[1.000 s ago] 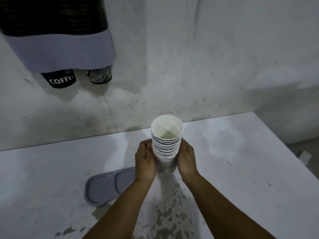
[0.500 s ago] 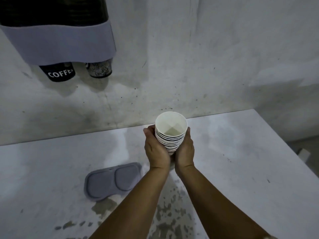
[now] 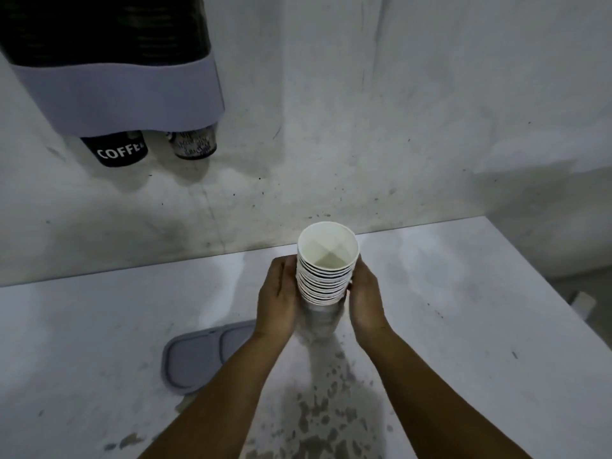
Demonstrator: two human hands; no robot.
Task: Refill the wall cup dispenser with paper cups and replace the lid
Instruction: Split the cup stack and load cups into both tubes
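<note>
Table (image 3: 463, 309): two hands, one cup stack (image 3: 326, 276).

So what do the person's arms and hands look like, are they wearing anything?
Both arms are bare: no sleeves show up to the picture's bottom edge. The left hand and the right hand wear no gloves. No rings, watch or bracelet can be seen on the fingers or wrists.
</note>
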